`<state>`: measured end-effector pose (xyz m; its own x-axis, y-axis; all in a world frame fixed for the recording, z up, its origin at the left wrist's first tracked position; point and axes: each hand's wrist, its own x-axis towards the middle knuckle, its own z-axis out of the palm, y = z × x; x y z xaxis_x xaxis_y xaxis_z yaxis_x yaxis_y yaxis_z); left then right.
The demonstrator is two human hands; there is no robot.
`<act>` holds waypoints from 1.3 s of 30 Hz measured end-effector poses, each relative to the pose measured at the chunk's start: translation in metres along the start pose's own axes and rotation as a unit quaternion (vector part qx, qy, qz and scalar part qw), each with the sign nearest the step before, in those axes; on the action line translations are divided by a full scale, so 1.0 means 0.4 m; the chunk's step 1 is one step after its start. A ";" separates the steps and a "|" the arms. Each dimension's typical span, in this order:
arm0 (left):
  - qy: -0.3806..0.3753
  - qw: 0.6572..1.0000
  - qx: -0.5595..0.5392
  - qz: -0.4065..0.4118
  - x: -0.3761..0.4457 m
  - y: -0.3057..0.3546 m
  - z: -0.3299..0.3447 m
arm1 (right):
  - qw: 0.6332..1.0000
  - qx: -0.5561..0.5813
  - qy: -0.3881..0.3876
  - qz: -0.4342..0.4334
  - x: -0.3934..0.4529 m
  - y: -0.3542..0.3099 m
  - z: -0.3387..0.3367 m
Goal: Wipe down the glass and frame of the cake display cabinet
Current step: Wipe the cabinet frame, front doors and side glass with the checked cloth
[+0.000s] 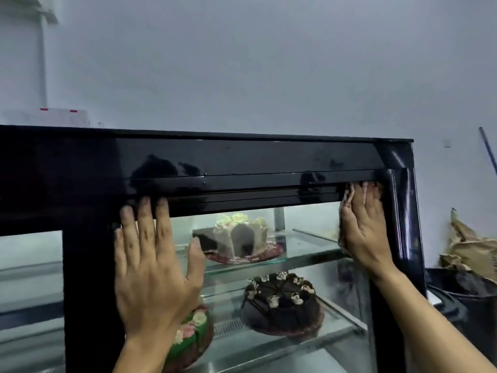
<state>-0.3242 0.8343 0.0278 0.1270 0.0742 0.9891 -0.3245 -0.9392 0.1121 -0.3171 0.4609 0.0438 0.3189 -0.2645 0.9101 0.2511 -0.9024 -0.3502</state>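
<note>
The cake display cabinet [242, 162] is filling the lower part of my view, its glossy black frame running across the top and down the right side, with the glass [317, 238] pane below that top bar. My right hand [363, 227] is pressing flat into the upper right corner of the glass, fingers straight and close together, reaching up to the frame's top bar. There's a brownish cloth [345, 200] showing along the left edge of that hand, trapped between palm and glass; I'm pressing it, not pinching it. My left hand [153, 262] is lying flat on the glass further left, fingers spread wide, fingertips [144, 208] overlapping the lower edge of the top bar, thumb out to the right. That grip is holding nothing.

Through the glass I'm seeing a cut white-frosted cake [239, 235] on the upper glass shelf [309, 258], a round chocolate cake [281, 302] on the level below, and a green-and-pink decorated cake [193, 337] partly hidden behind my left wrist.

Beyond the cabinet a pale wall [269, 63] is rising behind everything. On the cabinet's top at the far left a white box [51, 117] is sitting. Off to the right, crumpled brown paper [468, 249] is lying on a dark bin [470, 289], and a blue pole [488, 149] is leaning against the wall.
</note>
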 end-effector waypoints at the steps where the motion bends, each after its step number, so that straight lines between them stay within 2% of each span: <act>1: 0.001 1.000 0.006 0.002 0.001 0.002 -0.001 | 1.000 0.006 0.004 0.010 0.006 0.007 -0.003; 3: 0.005 1.000 0.014 0.002 -0.002 0.005 -0.001 | 1.000 0.011 0.009 0.022 0.001 -0.016 0.005; 5: 0.008 1.000 0.030 0.003 -0.004 0.006 0.005 | 1.000 0.018 -0.015 -0.010 -0.031 -0.076 0.024; 8: 0.010 0.999 0.049 -0.001 -0.014 0.001 0.010 | 0.979 0.015 -0.104 -0.172 -0.087 -0.153 0.040; 10: 0.011 0.998 0.059 0.000 -0.015 0.002 0.012 | 0.966 0.009 -0.119 -0.231 -0.079 -0.150 0.032; 11: 0.011 0.998 0.068 0.001 -0.013 0.003 0.011 | 0.968 -0.004 -0.098 -0.231 -0.064 -0.138 0.028; 14: 0.006 0.997 0.077 0.009 -0.012 -0.001 0.009 | 0.990 -0.029 -0.020 -0.135 -0.056 -0.115 0.045; 16: 0.007 0.997 0.081 0.008 -0.012 -0.002 0.010 | 0.993 -0.023 0.041 -0.110 -0.096 -0.136 0.083; 18: 0.009 0.997 0.082 0.009 -0.012 -0.003 0.010 | 0.987 -0.017 0.083 -0.138 -0.157 -0.174 0.126; 23: -0.017 0.996 0.080 0.019 -0.007 -0.002 0.003 | 0.969 0.007 0.069 -0.237 -0.265 -0.275 0.184; 27: -0.079 0.996 0.014 0.051 -0.001 0.007 -0.095 | 0.971 0.116 0.129 -0.167 -0.260 -0.309 0.182; 29: 0.000 0.993 -0.007 0.117 0.016 0.005 -0.184 | 0.963 0.132 0.162 -0.173 -0.222 -0.351 0.154; 31: 0.095 0.987 -0.022 0.131 0.080 -0.021 -0.239 | 0.960 0.095 0.161 -0.209 -0.145 -0.420 0.120; 32: 0.110 0.988 -0.020 0.110 0.122 -0.041 -0.249 | 0.963 0.079 0.144 -0.214 -0.104 -0.463 0.109; 35: 0.055 0.998 -0.008 0.018 0.227 -0.101 -0.223 | 0.975 0.054 0.098 -0.191 -0.036 -0.594 0.111; 37: 0.022 1.000 0.019 0.005 0.245 -0.133 -0.182 | 0.964 0.035 0.094 -0.245 -0.037 -0.675 0.136; 39: 0.034 0.998 0.050 0.019 0.239 -0.154 -0.156 | 0.941 0.036 0.079 -0.328 -0.044 -0.738 0.156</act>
<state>-0.3508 0.9202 0.1215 0.0509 0.0578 0.9970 -0.2321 -0.9703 0.0681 -0.3399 0.7533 0.1173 -0.0650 0.2894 0.9550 0.4098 -0.8648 0.2900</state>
